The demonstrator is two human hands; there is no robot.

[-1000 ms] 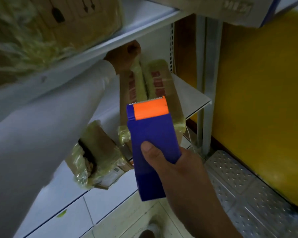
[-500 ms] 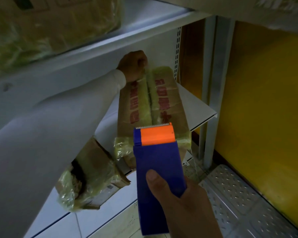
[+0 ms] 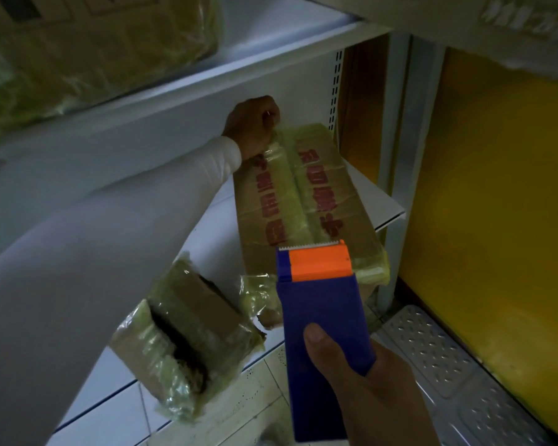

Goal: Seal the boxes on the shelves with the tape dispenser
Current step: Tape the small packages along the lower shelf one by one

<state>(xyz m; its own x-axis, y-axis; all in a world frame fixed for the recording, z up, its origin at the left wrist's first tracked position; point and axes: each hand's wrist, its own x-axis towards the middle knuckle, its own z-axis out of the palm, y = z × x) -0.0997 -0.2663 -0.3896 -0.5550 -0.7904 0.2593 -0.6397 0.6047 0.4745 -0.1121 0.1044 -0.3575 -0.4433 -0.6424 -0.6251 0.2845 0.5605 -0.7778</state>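
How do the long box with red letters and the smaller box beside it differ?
The long box lies flat on the shelf with red print on its top; the smaller box sits tilted and shows no print. The left hand holds the long box's far end; no hand touches the smaller box. Both are brown cardboard wrapped in yellowish clear tape.

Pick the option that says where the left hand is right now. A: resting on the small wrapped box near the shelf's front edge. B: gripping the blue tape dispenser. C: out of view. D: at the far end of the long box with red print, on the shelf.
D: the left hand sits curled at the far end of the long box, while the right hand holds the tape dispenser.
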